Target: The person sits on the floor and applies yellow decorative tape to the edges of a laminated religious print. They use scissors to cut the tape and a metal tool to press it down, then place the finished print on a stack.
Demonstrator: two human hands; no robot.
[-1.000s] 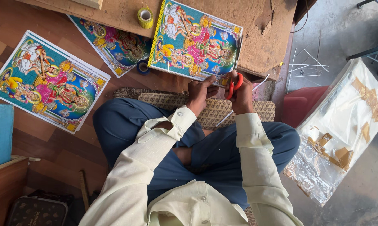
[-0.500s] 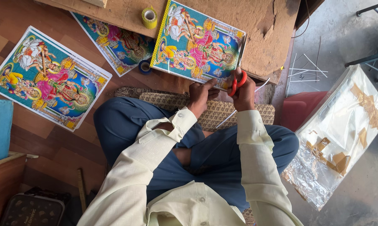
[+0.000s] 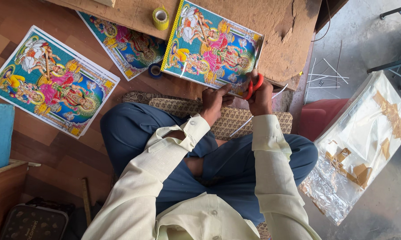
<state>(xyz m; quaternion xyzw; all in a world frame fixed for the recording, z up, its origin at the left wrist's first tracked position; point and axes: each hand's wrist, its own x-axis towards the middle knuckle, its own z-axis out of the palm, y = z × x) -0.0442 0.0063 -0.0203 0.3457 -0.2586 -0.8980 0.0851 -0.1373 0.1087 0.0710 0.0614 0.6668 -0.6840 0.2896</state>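
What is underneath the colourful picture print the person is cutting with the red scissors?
The print lies on a worn wooden board, its near edge overhanging toward the hands. Whatever lies under its middle is covered.

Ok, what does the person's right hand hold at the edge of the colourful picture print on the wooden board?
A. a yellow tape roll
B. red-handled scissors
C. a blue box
B: the right hand grips red-handled scissors at the print's lower edge, while the yellow tape roll sits apart on the board.
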